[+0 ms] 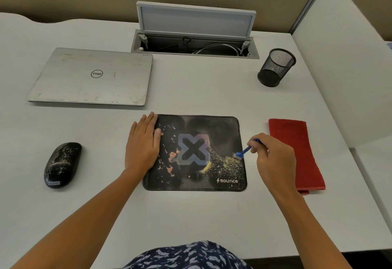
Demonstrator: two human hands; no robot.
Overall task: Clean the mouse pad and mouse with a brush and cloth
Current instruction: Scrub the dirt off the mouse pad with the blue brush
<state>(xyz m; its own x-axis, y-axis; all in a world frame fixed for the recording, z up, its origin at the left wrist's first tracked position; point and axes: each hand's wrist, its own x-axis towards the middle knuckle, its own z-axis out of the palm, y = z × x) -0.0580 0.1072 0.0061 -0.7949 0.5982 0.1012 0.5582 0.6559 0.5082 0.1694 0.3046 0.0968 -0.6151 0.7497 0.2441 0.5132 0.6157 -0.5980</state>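
Observation:
A dark printed mouse pad (197, 173) lies flat in the middle of the white desk. My left hand (143, 144) rests palm down on its left edge, fingers together and flat. My right hand (272, 157) pinches a small blue brush (244, 152), whose head touches the pad near its right edge. A black patterned mouse (62, 165) sits on the desk well left of the pad. A folded red cloth (297, 152) lies just right of my right hand.
A closed silver laptop (91, 77) lies at the back left. An open cable hatch (195, 44) with its lid raised sits at the back centre. A black mesh pen cup (275, 67) stands at the back right. A white partition (343, 56) borders the right side.

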